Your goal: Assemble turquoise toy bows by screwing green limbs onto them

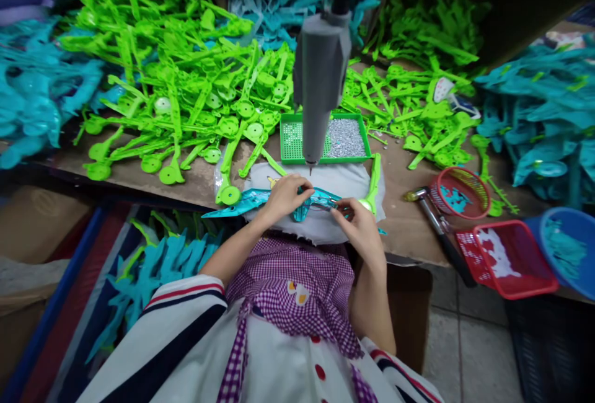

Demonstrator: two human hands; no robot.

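A translucent blue plastic part [242,203], long and pointed at its left end, lies across a white cloth [307,229] in front of me. My left hand [286,197] is closed over its middle, thumb and fingers gripping it. At its right portion, the fingers of my right hand [357,222] are pinched together on the part; any small piece between them is hidden. Lime green plastic legs with round ends flank it: one leg [229,173] on the left, another leg [374,180] beside my right hand. Above hangs a grey electric screwdriver [320,80], its bit pointing down just beyond my hands.
A green tray [286,158] of small screws sits behind the cloth. Heaped green parts [186,80] and blue parts [543,111] surround the work place. At right lie a hammer [434,220], red baskets [520,288] and a blue tub [548,223]. More blue pieces [158,273] stand low left.
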